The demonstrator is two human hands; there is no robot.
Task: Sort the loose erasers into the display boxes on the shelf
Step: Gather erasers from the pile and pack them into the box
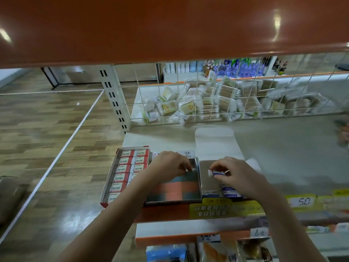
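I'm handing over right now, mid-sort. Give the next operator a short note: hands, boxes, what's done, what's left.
Left hand: fingers curled at the far rim of the grey middle box of teal and pink erasers; what it pinches is unclear.
Right hand: pinching a blue-and-white sleeved eraser over the right-hand grey box.
Done: red-and-white 2B eraser box looks full.
Left: the right-hand grey box holds only a front row.

Three display boxes sit side by side along the shelf's front edge: left box, middle box, right box. Packets, cotton swabs perhaps, lie behind the wire fence at the back edge.

bare shelf right, wire fence behind
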